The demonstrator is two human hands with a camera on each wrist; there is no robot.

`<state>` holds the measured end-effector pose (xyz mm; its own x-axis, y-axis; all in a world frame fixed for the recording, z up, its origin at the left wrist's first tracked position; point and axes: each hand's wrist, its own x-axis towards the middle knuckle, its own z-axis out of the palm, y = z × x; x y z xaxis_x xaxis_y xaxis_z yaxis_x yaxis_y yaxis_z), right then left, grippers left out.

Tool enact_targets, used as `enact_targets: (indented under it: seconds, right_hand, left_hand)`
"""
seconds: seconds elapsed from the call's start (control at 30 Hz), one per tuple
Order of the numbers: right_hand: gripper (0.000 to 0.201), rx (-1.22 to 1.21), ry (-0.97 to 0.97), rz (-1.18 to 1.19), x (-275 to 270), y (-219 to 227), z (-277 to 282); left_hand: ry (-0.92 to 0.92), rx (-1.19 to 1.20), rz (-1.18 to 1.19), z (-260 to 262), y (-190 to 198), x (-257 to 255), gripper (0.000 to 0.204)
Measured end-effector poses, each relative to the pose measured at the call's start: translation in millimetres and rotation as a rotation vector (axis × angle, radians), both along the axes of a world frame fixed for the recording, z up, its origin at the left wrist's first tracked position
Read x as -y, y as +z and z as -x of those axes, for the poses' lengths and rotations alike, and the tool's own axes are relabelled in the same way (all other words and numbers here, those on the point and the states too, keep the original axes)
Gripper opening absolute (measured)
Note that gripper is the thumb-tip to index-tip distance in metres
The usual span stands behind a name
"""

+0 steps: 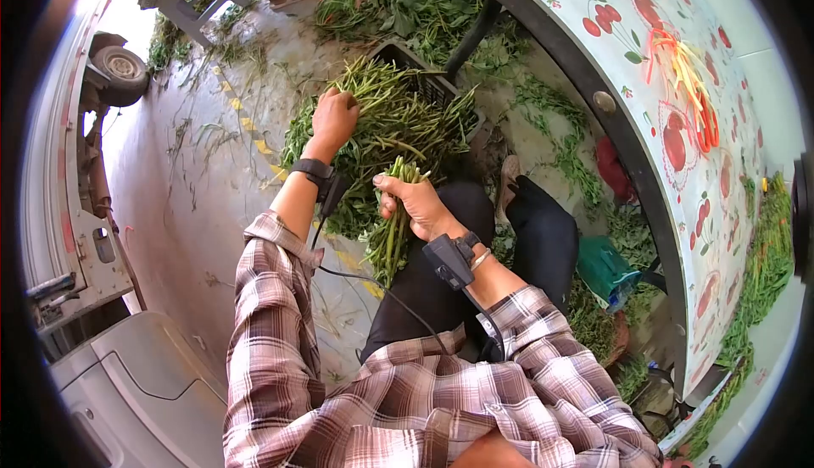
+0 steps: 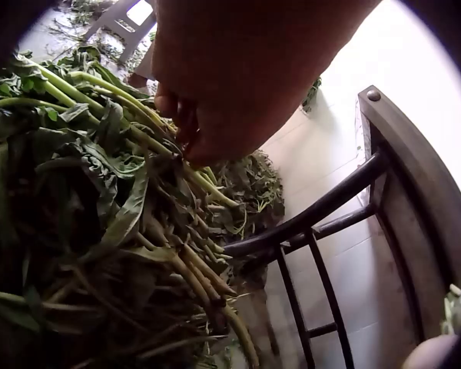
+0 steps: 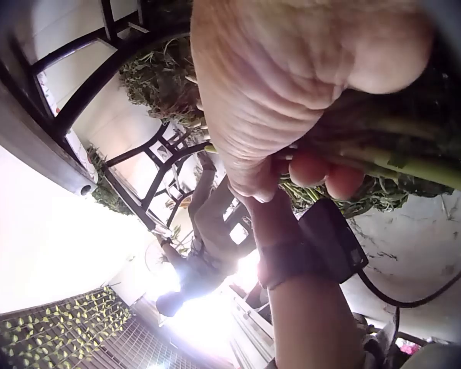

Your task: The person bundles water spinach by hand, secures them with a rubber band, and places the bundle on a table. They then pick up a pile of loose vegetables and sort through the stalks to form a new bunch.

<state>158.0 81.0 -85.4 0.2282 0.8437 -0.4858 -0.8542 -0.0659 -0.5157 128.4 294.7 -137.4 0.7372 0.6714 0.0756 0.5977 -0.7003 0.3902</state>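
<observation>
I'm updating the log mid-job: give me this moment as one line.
left hand: touching stem pile | right hand: gripping stem bunch | black crate: partly covered

Nothing legible in any of the three views: no words, brands or numbers. On the grey plastic stool (image 2: 125, 37), beyond the left hand (image 1: 335, 120), a small pale mark beside the cut-out, too tiny and blurred to make out. On the smooth grey floor (image 1: 182, 214), a line of yellow-and-dark striped marking tape (image 1: 248, 124), plain bands only, starting left of the left hand and showing again just left of the right hand (image 1: 414, 205), nearer the body.
</observation>
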Motion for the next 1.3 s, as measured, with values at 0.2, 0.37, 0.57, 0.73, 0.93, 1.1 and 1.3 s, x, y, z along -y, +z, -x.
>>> enact_targets:
  seconds: [0.2,0.37,0.57,0.73,0.93,1.1,1.3]
  right_hand:
    - [0.009,-0.033,-0.003,0.014,-3,-1,0]
    - [0.008,-0.05,0.013,-0.024,-3,-2,1]
    - [0.009,-0.041,0.016,-0.031,-3,-2,-1]
    - [0.01,-0.01,0.039,-0.019,-2,-4,0]
    - [0.01,0.009,0.051,-0.041,-2,-4,0]
    - [0.014,0.029,0.054,-0.056,0,-3,-2]
    - [0.012,0.057,0.092,-0.035,-1,-5,-1]
  left_hand:
    - [0.027,0.133,0.05,4,0,0,0.014]
    - [0.061,0.165,0.067,6,4,-6,0.013]
    - [-0.028,-0.068,0.044,10,-1,-4,0.018]
    - [-0.023,0.1,0.021,7,-8,-2,0.017]
    - [0.042,0.261,0.134,-10,-1,-1,0.014]
    - [-0.005,0.085,0.202,-25,-3,6,0.025]
    - [-0.077,-0.025,0.108,-25,-10,6,0.052]
